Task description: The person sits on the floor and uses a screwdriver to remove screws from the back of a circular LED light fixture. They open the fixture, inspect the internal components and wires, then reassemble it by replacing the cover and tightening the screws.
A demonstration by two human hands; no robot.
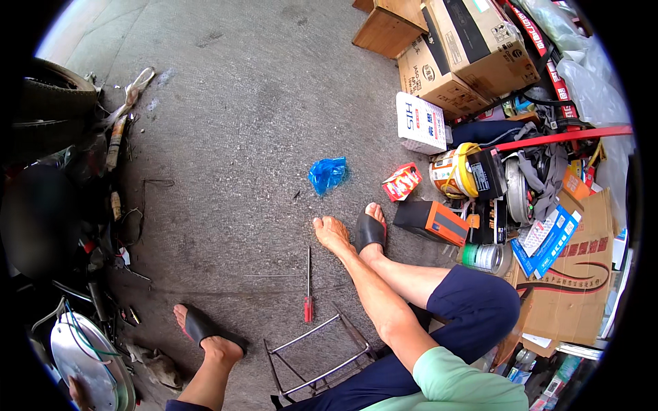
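Observation:
My right hand [332,235] reaches low over the concrete, beside my right sandal [372,231]. Its fingers look curled downward and closed; whatever they hold, if anything, is hidden. Just below it lies a screwdriver [308,294] with a red handle, its shaft pointing away from me. A crumpled blue plastic bag [328,175] is on the floor beyond the hand. To its right sits a small red and white box [402,182]. Between my legs stands a metal wire rack [301,383]. My left hand does not show.
Tyres [58,85], cables and a round metal disc [82,363] line the left side. Cardboard boxes [473,48], a white box [419,123], a yellow-rimmed bucket [449,171] and an orange and black box [435,222] crowd the right. Flattened cardboard [576,301] lies near my right knee.

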